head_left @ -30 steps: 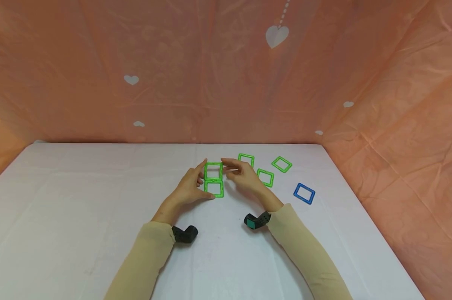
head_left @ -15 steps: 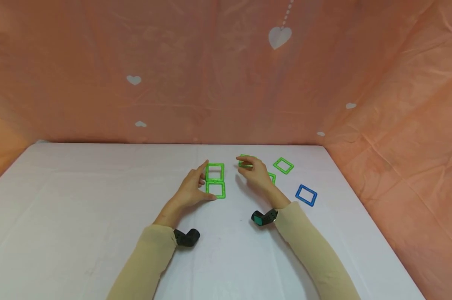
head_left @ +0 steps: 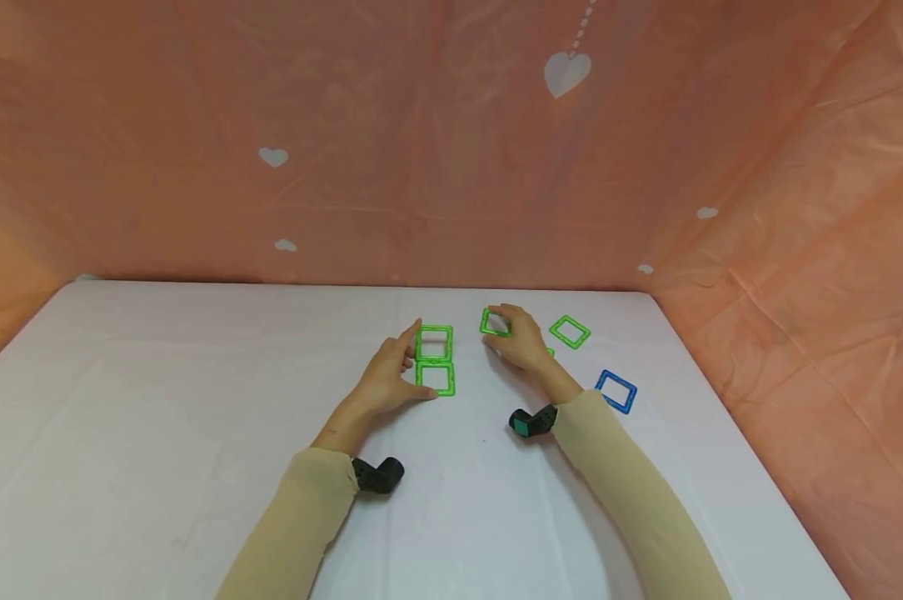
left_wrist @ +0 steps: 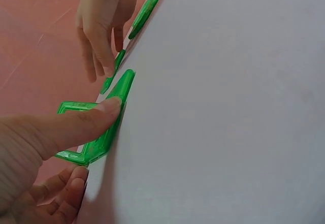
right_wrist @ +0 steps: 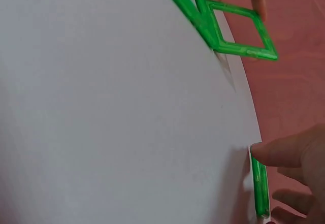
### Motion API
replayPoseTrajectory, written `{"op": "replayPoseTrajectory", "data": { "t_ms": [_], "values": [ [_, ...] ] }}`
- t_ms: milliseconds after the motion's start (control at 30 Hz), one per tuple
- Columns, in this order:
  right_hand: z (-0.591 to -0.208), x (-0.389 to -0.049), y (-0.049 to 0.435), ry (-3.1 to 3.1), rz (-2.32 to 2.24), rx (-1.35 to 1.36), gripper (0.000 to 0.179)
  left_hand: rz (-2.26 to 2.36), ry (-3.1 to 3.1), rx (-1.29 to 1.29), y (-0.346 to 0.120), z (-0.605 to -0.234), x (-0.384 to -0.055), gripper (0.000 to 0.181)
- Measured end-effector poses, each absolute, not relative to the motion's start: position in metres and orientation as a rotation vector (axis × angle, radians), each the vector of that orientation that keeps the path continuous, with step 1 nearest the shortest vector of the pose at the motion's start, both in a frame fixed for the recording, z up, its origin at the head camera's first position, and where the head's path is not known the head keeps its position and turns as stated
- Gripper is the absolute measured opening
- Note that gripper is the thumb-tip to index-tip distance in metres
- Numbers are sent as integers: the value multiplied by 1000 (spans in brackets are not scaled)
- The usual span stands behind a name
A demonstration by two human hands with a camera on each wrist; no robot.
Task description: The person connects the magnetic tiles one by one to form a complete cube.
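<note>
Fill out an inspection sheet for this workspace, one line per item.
Surface: white tabletop, faint creases.
Job's things: two joined green frames, the far one raised; single green frame near the back edge.
Clutter: loose green frame and blue frame at right; another green piece, mostly hidden.
Grips: left grip holds the joined green frames; right grip pinches the single green frame.
Cables: nothing seen.
Surroundings: orange backdrop with white hearts.
</note>
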State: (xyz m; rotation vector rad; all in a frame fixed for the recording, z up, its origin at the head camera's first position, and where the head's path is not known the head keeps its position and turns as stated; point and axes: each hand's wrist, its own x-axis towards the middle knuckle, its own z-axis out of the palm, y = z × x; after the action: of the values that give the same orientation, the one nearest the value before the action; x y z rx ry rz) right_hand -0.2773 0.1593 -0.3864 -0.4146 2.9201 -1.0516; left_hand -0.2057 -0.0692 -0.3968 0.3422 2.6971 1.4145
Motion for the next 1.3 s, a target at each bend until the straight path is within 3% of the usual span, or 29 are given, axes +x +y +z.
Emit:
{"op": "replayPoseTrajectory", "data": {
  "t_ms": [833, 1300],
  "values": [
    [-389, -281, 165, 3057, -812, -313, 57, 1404, 2705, 368, -69, -397, -206, 107],
    [-389, -274, 168, 3091, -946, -312, 55, 1401, 2701, 359, -70, -399, -206, 107]
  ]
}}
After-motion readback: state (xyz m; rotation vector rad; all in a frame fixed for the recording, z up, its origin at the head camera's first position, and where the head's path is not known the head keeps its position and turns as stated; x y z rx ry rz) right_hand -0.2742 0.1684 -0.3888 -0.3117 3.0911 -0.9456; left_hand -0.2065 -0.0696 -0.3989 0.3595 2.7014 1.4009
